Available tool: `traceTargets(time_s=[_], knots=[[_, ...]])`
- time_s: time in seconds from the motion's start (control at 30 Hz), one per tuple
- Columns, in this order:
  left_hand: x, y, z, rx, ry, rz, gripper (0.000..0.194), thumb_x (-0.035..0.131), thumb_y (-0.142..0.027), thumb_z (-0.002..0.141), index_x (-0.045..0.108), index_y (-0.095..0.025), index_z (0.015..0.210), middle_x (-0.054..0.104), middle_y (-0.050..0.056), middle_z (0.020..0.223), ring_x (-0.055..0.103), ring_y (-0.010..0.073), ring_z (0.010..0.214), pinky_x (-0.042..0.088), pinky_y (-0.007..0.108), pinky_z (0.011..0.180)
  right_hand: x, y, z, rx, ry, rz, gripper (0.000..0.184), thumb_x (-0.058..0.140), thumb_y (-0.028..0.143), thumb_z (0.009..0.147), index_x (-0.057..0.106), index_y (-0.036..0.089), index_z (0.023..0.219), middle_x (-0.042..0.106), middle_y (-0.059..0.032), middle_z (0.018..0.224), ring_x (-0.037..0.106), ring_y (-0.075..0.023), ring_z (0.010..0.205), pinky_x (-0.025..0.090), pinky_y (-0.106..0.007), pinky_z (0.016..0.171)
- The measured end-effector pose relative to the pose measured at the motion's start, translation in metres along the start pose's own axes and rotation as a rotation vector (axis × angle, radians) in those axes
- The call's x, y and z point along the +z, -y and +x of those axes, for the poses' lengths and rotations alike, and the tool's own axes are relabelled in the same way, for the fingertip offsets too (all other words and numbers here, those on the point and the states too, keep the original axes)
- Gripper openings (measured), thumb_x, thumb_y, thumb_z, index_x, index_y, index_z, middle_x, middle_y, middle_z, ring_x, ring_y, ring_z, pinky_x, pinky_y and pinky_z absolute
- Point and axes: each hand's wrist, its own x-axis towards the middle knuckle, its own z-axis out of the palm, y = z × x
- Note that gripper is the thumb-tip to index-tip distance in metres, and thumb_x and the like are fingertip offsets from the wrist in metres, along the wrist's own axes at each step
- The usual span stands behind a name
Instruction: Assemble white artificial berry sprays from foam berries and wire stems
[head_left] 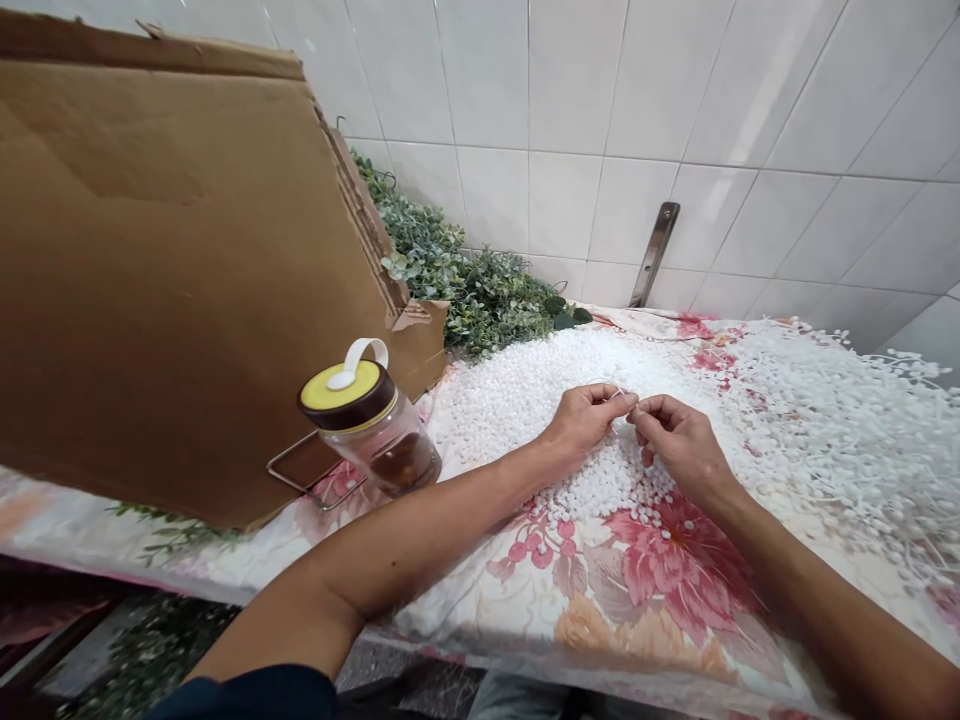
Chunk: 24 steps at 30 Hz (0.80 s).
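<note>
My left hand (585,420) and my right hand (675,445) meet above a heap of small white beads (540,390), with their fingertips pinched together. Between the fingertips is a thin pale strand (619,396), too fine to identify exactly. Both hands hover just over the heap, which lies on a floral cloth (675,570) with pink and peach flowers. To the right, white beaded sprays (840,420) spread in a tangled layer.
A large brown cardboard sheet (165,270) leans at the left, and a glass jar with a yellow lid (371,430) stands by it on a wire stand. Green artificial foliage (465,280) lies behind, against a white tiled wall (570,120) with a metal bracket (654,255).
</note>
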Motion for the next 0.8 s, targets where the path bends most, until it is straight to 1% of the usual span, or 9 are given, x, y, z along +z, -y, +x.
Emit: traceTargets(time_s=[0.2, 0.3, 0.43, 0.6, 0.67, 0.7, 0.8], knots=[[0.0006, -0.0004, -0.0005, -0.008, 0.019, 0.011, 0.048, 0.087, -0.056, 0.067, 0.063, -0.015, 0.073, 0.038, -0.008, 0.053, 0.024, 0.0042, 0.046, 0.015, 0.026, 0.047, 0.0001, -0.0047, 0.0010, 0.008, -0.004, 0.015, 0.036, 0.074, 0.055, 0.086, 0.067, 0.019, 0.086, 0.059, 0.0031, 0.063, 0.054, -0.0115, 0.046, 0.045, -0.027, 0.044], [0.0008, 0.0000, -0.0008, 0.002, 0.027, 0.026, 0.048, 0.086, -0.057, 0.069, 0.063, -0.015, 0.072, 0.037, -0.008, 0.053, 0.024, 0.0039, 0.046, 0.015, 0.026, 0.046, -0.0001, -0.0052, 0.0017, 0.014, -0.009, 0.016, 0.035, 0.073, 0.054, 0.086, 0.066, 0.020, 0.085, 0.060, 0.0026, 0.064, 0.054, -0.0118, 0.046, 0.045, -0.027, 0.044], [0.0016, -0.0015, -0.0020, -0.006, 0.042, 0.012, 0.049, 0.085, -0.057, 0.070, 0.060, -0.016, 0.070, 0.036, -0.008, 0.053, 0.023, 0.0032, 0.043, 0.013, 0.026, 0.044, -0.0001, -0.0042, 0.0019, 0.022, -0.007, 0.024, 0.031, 0.072, 0.050, 0.086, 0.065, 0.020, 0.084, 0.061, 0.0021, 0.065, 0.054, -0.0123, 0.046, 0.045, -0.027, 0.044], [0.0015, -0.0014, -0.0012, -0.084, 0.088, -0.050, 0.048, 0.086, -0.054, 0.070, 0.055, -0.017, 0.070, 0.038, -0.008, 0.056, 0.026, 0.0024, 0.040, 0.008, 0.026, 0.042, 0.0023, 0.0010, -0.0009, 0.024, -0.006, -0.005, 0.020, 0.066, 0.041, 0.086, 0.063, 0.021, 0.082, 0.060, 0.0018, 0.064, 0.054, -0.0135, 0.044, 0.045, -0.029, 0.045], [0.0017, -0.0013, -0.0016, -0.101, 0.099, -0.053, 0.048, 0.086, -0.053, 0.070, 0.054, -0.017, 0.070, 0.038, -0.008, 0.055, 0.027, 0.0025, 0.040, 0.008, 0.025, 0.042, 0.0029, 0.0028, -0.0015, -0.017, -0.019, -0.112, 0.016, 0.063, 0.037, 0.085, 0.064, 0.021, 0.083, 0.062, 0.0007, 0.066, 0.055, -0.0145, 0.047, 0.046, -0.030, 0.048], [0.0021, -0.0019, -0.0025, -0.098, 0.104, -0.047, 0.048, 0.086, -0.053, 0.069, 0.054, -0.017, 0.070, 0.037, -0.008, 0.055, 0.026, 0.0025, 0.040, 0.009, 0.025, 0.042, 0.0024, 0.0032, -0.0012, -0.069, -0.046, -0.200, 0.014, 0.062, 0.035, 0.085, 0.064, 0.021, 0.083, 0.064, -0.0005, 0.068, 0.057, -0.0156, 0.051, 0.046, -0.031, 0.051], [0.0052, -0.0066, -0.0079, -0.038, 0.141, 0.005, 0.049, 0.086, -0.054, 0.070, 0.054, -0.017, 0.069, 0.033, -0.009, 0.051, 0.023, 0.0024, 0.040, 0.010, 0.025, 0.043, -0.0048, 0.0036, 0.0034, -0.271, -0.222, -0.500, 0.010, 0.061, 0.031, 0.082, 0.064, 0.021, 0.080, 0.068, -0.0048, 0.075, 0.060, -0.0188, 0.064, 0.047, -0.033, 0.063]])
